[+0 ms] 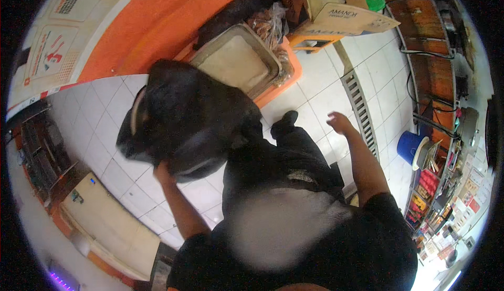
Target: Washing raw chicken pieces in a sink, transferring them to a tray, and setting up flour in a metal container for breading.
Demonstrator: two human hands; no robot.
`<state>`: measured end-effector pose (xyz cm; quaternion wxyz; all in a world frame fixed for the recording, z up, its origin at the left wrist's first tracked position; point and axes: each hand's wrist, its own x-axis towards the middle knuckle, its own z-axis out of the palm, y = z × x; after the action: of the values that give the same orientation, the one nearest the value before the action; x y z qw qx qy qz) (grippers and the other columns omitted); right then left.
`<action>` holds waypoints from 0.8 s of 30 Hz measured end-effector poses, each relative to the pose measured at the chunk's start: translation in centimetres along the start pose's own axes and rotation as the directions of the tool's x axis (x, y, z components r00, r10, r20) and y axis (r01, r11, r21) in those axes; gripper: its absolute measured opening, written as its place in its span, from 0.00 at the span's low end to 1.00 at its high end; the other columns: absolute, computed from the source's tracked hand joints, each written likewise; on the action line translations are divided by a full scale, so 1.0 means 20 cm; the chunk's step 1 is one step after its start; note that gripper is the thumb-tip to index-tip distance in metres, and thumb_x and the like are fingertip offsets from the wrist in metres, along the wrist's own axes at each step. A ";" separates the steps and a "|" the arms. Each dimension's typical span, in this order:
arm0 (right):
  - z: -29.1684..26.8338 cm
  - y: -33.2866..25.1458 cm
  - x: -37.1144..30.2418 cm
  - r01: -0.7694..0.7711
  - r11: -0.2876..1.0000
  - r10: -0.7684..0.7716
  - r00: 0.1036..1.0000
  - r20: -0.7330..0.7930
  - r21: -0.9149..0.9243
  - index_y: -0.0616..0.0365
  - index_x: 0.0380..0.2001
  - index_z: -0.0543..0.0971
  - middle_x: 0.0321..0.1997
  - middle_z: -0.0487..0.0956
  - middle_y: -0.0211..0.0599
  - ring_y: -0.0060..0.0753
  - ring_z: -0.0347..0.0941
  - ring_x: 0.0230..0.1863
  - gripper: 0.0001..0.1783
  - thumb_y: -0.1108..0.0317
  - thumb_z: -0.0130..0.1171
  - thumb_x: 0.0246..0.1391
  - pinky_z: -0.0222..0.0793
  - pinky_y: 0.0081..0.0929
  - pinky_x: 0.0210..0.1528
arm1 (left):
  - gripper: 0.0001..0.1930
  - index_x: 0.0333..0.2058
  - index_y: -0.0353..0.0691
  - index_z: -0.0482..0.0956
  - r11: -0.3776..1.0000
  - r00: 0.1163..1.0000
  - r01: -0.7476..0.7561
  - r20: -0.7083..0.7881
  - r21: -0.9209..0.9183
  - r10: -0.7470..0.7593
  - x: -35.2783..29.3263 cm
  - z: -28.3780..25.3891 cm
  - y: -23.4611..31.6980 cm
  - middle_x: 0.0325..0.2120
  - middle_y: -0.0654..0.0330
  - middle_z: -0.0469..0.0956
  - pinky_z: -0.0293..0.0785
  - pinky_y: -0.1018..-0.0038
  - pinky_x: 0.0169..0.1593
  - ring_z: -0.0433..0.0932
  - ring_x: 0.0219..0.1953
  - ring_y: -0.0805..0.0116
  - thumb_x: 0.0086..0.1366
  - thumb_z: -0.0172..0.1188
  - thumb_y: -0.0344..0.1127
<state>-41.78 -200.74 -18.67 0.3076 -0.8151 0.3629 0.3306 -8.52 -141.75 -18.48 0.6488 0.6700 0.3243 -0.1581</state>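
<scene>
A large black bag (189,117) hangs in front of me on the left, with a pale curved strip along its left side. At its lower edge is my left hand (165,173), which seems closed on it; the fingertips are hidden and blurred. My right hand (340,123) is held out over the tiled floor to the right. Nothing shows in it, and its loosely bent fingers are apart. Just beyond the bag, a worn, shallow rectangular tray (265,89) rests on an orange crate (297,69), beside clear plastic bags (271,26) with brown contents.
A cardboard box (349,20) stands at the far right of the crate, on an orange stool (310,43). A slotted drain grate (359,107) runs through the white floor tiles. On the right are a blue bucket (411,145) and loaded shelves. An orange counter panel (142,28) stands far left.
</scene>
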 end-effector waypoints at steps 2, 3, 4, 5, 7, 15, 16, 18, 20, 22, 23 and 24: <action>0.02 -0.11 0.25 0.145 0.982 -0.143 0.989 0.025 -0.118 0.50 0.36 0.78 0.49 0.72 0.40 0.42 0.67 0.52 0.11 0.64 0.51 0.50 0.63 0.35 0.53 | 0.24 0.43 0.25 0.69 0.998 0.993 -0.050 -0.105 -0.037 0.046 -0.10 -0.31 0.09 0.37 0.51 0.73 0.74 0.62 0.38 0.75 0.34 0.56 0.42 0.52 0.25; 0.00 -0.21 0.36 0.181 0.962 -0.179 0.983 0.025 -0.203 0.52 0.40 0.77 0.50 0.71 0.42 0.43 0.66 0.53 0.13 0.63 0.51 0.51 0.62 0.36 0.54 | 0.25 0.44 0.25 0.69 0.997 0.961 -0.020 -0.273 0.068 0.038 -0.20 -0.35 0.18 0.37 0.49 0.73 0.74 0.61 0.39 0.75 0.35 0.55 0.42 0.50 0.25; 0.04 -0.23 0.52 0.229 0.965 -0.245 0.961 -0.126 -0.128 0.55 0.42 0.75 0.50 0.71 0.44 0.45 0.66 0.52 0.16 0.63 0.52 0.50 0.62 0.37 0.54 | 0.25 0.43 0.23 0.69 0.998 0.950 -0.037 -0.309 0.054 0.052 -0.24 -0.53 0.21 0.38 0.48 0.73 0.74 0.61 0.40 0.75 0.36 0.54 0.41 0.50 0.24; 0.11 -0.23 0.70 0.265 0.963 -0.270 0.921 -0.282 -0.056 0.57 0.45 0.73 0.51 0.70 0.46 0.47 0.65 0.52 0.19 0.62 0.53 0.50 0.62 0.38 0.53 | 0.24 0.40 0.21 0.69 0.993 0.908 -0.052 -0.410 0.107 0.092 -0.35 -0.42 0.30 0.38 0.48 0.73 0.74 0.61 0.40 0.75 0.35 0.53 0.40 0.51 0.25; 0.13 -0.41 1.06 0.338 0.935 -0.276 0.880 -0.386 0.103 0.63 0.52 0.66 0.52 0.69 0.53 0.50 0.63 0.55 0.30 0.63 0.59 0.45 0.58 0.37 0.57 | 0.21 0.37 0.20 0.71 0.975 0.859 -0.104 -0.476 0.195 0.187 -0.43 -0.72 0.36 0.36 0.48 0.73 0.75 0.61 0.38 0.76 0.33 0.53 0.40 0.52 0.26; 0.08 -0.89 1.61 0.215 0.974 -0.204 0.969 -0.139 0.069 0.70 0.49 0.66 0.48 0.71 0.58 0.52 0.67 0.52 0.34 0.56 0.58 0.44 0.61 0.39 0.54 | 0.16 0.31 0.27 0.74 0.993 0.726 -0.101 -0.677 0.061 0.115 -0.75 -1.11 0.32 0.32 0.52 0.75 0.75 0.62 0.33 0.76 0.31 0.57 0.39 0.53 0.26; 0.06 -0.89 1.51 0.323 0.946 -0.313 0.921 -0.231 0.004 0.70 0.48 0.67 0.45 0.73 0.58 0.52 0.68 0.50 0.32 0.58 0.57 0.44 0.63 0.39 0.52 | 0.15 0.31 0.29 0.74 0.997 0.724 -0.074 -0.686 0.031 0.075 -0.77 -1.13 0.31 0.32 0.53 0.75 0.75 0.62 0.32 0.76 0.32 0.58 0.40 0.53 0.27; 0.10 -0.93 1.30 0.438 0.898 -0.425 0.839 -0.340 -0.042 0.68 0.47 0.69 0.39 0.75 0.56 0.50 0.71 0.44 0.28 0.63 0.55 0.42 0.66 0.37 0.48 | 0.15 0.31 0.30 0.74 0.930 0.749 -0.011 -0.613 0.368 0.251 -0.81 -1.48 0.23 0.32 0.54 0.75 0.74 0.63 0.33 0.75 0.33 0.58 0.40 0.53 0.27; 0.08 -0.97 0.97 0.450 0.893 -0.437 0.859 -0.268 -0.015 0.67 0.45 0.71 0.36 0.77 0.51 0.43 0.74 0.37 0.24 0.69 0.52 0.40 0.68 0.32 0.42 | 0.14 0.31 0.31 0.74 0.761 0.804 0.038 -0.472 0.648 0.361 -0.77 -1.57 0.15 0.32 0.55 0.75 0.74 0.64 0.33 0.75 0.33 0.59 0.41 0.53 0.28; 0.06 -0.86 0.67 0.488 0.867 -0.459 0.862 -0.217 0.105 0.66 0.43 0.73 0.33 0.77 0.42 0.33 0.73 0.32 0.21 0.73 0.50 0.40 0.68 0.27 0.37 | 0.19 0.43 0.30 0.69 0.885 0.810 0.136 -0.564 0.446 0.159 -0.66 -1.41 0.10 0.39 0.50 0.74 0.74 0.60 0.42 0.75 0.38 0.53 0.54 0.52 0.34; 0.10 -0.74 0.61 0.524 0.823 -0.466 0.843 -0.267 0.218 0.66 0.41 0.73 0.32 0.77 0.38 0.27 0.72 0.30 0.20 0.74 0.49 0.41 0.67 0.25 0.36 | 0.19 0.43 0.30 0.69 0.887 0.818 0.135 -0.555 0.441 0.152 -0.60 -1.37 0.09 0.39 0.50 0.74 0.74 0.60 0.42 0.75 0.38 0.53 0.54 0.52 0.34; 0.01 -0.71 0.45 0.466 0.786 -0.389 0.883 -0.261 0.407 0.67 0.39 0.74 0.31 0.77 0.36 0.26 0.71 0.31 0.18 0.75 0.48 0.41 0.67 0.24 0.36 | 0.18 0.41 0.31 0.71 0.957 0.777 0.092 -0.620 0.275 0.103 -0.55 -1.35 0.06 0.37 0.51 0.74 0.74 0.61 0.40 0.75 0.36 0.54 0.53 0.52 0.35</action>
<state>-25.80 -196.25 -22.01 0.5271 -0.8042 0.2595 0.0893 -21.48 -117.98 -7.72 0.3985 0.7726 0.4932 0.0309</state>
